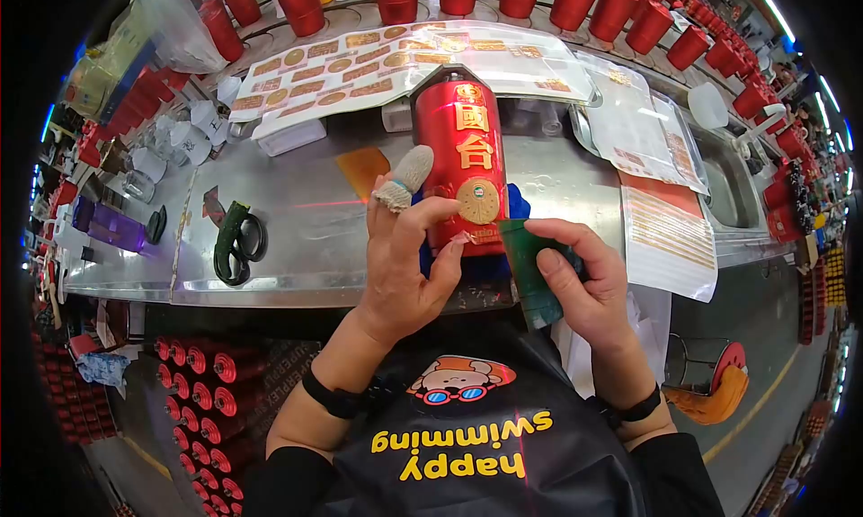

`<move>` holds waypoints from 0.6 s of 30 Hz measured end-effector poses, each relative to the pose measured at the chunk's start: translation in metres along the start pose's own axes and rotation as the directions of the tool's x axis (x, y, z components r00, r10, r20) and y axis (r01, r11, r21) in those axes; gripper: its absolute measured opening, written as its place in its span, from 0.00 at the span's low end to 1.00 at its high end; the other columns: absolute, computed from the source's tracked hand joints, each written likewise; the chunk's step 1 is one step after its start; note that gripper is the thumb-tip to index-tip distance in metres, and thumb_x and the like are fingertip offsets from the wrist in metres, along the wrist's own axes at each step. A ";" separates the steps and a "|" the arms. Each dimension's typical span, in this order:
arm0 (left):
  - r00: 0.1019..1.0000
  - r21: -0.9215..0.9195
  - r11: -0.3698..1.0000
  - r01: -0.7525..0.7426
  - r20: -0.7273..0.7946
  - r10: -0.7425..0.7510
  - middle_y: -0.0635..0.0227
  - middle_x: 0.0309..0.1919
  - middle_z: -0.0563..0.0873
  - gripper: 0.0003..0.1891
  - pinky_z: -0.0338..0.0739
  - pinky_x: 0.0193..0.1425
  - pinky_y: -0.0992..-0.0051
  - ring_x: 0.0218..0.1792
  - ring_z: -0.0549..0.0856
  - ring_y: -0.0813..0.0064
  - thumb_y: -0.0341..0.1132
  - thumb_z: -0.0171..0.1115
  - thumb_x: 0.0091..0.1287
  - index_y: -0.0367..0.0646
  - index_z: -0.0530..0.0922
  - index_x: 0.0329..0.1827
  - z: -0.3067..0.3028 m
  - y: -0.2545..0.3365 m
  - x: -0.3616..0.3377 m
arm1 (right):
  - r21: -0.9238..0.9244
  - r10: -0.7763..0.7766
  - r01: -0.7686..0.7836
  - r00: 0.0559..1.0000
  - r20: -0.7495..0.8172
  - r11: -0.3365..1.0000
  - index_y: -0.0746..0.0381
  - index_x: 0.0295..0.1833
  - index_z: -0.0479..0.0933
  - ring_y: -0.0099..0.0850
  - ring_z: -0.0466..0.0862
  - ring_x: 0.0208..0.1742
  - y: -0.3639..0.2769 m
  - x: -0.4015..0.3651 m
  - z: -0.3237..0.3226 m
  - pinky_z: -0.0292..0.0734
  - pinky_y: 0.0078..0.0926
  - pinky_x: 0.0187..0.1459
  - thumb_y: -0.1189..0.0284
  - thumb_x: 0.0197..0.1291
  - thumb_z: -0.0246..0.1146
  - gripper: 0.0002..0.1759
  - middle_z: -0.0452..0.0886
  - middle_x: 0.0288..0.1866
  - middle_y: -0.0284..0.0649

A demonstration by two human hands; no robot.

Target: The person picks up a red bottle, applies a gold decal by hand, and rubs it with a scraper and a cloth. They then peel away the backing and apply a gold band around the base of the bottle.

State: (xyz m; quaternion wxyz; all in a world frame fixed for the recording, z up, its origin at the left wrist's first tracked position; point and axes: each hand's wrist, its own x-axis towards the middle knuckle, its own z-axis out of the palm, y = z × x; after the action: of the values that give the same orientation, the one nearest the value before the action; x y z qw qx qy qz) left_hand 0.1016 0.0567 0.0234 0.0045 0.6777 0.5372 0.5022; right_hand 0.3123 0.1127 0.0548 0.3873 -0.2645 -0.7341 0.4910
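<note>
Black apron fabric (pixel 485 476) fills the near foreground, printed with a cartoon figure in goggles and yellow words reading "happy swimming", upside down in this view. Beyond it, a red bottle (pixel 454 171) lies on the bench (pixel 297 256), its dark end pointing away from the person and its raised gold characters facing up. Blue material (pixel 518 207) shows beneath and beside it.

The person's left hand (pixel 400 261) rests at the bottle's lower part, with thumb and forefinger parted rather than closed; the forefinger tip is at the edge of a round gold emblem (pixel 478 200). A whitish knitted cover (pixel 410 177) sheathes another finger. The right hand (pixel 582 288) grips a translucent green piece (pixel 527 270) between thumb and fingers, its upper corner just beside the bottle's lower end. Both wrists wear black bands.

To the left on the bench are an orange-brown sheet (pixel 362 169), a long dark green object (pixel 230 234) with black loops beside it, and a purple container (pixel 117 227). Sheets of gold emblems (pixel 346 65) spread behind the bottle, and a striped sheet (pixel 667 238) lies to the right, near a sink (pixel 737 193). More red bottles (pixel 395 0) stand along the far side.
</note>
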 end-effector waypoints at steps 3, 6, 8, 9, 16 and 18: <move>0.997 0.063 0.995 -0.075 0.028 0.073 0.45 0.66 0.72 0.12 0.53 0.75 0.50 0.68 0.68 0.44 0.25 0.65 0.56 0.46 0.79 0.43 -0.002 -0.005 0.003 | 0.011 0.012 -0.012 1.000 -0.004 1.000 0.68 0.57 0.77 0.21 0.82 0.42 0.002 0.000 0.000 0.77 0.19 0.45 0.78 0.68 0.58 0.14 0.84 0.41 0.38; 0.993 0.133 0.985 -0.114 0.035 0.110 0.45 0.65 0.73 0.10 0.51 0.76 0.46 0.69 0.67 0.43 0.26 0.66 0.54 0.47 0.81 0.39 -0.005 -0.008 0.002 | -0.009 0.024 -0.024 1.000 -0.001 1.000 0.67 0.57 0.77 0.21 0.82 0.42 0.004 0.001 -0.001 0.77 0.19 0.44 0.78 0.68 0.58 0.14 0.84 0.41 0.38; 0.990 0.184 0.973 -0.138 0.047 0.131 0.46 0.64 0.73 0.09 0.51 0.76 0.44 0.69 0.67 0.43 0.27 0.66 0.53 0.47 0.81 0.38 -0.009 -0.010 0.003 | -0.011 0.045 -0.045 0.999 0.000 0.999 0.67 0.57 0.77 0.21 0.82 0.41 0.006 0.001 -0.001 0.77 0.20 0.44 0.78 0.68 0.58 0.14 0.84 0.40 0.38; 0.988 0.211 0.966 -0.152 0.059 0.142 0.46 0.64 0.73 0.09 0.51 0.76 0.44 0.69 0.66 0.43 0.27 0.66 0.53 0.47 0.81 0.38 -0.011 -0.011 0.003 | 0.001 0.062 -0.062 0.998 0.000 0.998 0.67 0.57 0.77 0.21 0.81 0.41 0.006 0.001 0.000 0.77 0.20 0.44 0.78 0.68 0.57 0.14 0.84 0.40 0.38; 0.999 0.121 0.993 0.008 0.032 -0.012 0.50 0.60 0.75 0.08 0.64 0.68 0.57 0.63 0.72 0.52 0.30 0.64 0.60 0.43 0.79 0.42 -0.018 -0.015 -0.002 | -0.010 0.053 -0.053 0.999 -0.003 0.999 0.65 0.56 0.78 0.21 0.81 0.40 0.017 0.002 0.001 0.77 0.20 0.44 0.78 0.67 0.58 0.14 0.84 0.39 0.37; 0.931 -0.373 0.857 0.355 0.061 -0.359 0.56 0.53 0.76 0.10 0.65 0.65 0.64 0.58 0.73 0.60 0.32 0.63 0.65 0.40 0.76 0.46 -0.007 -0.015 -0.015 | -0.026 0.041 -0.041 0.999 -0.007 0.999 0.65 0.56 0.78 0.21 0.81 0.40 0.017 0.002 0.001 0.77 0.20 0.44 0.78 0.67 0.58 0.13 0.84 0.39 0.37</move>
State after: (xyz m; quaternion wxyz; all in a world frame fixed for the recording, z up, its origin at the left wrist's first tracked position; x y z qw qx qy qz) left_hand 0.0872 0.0483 0.0089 0.2250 0.5500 0.5463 0.5902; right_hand 0.3106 0.1202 0.0400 0.3761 -0.2862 -0.7335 0.4884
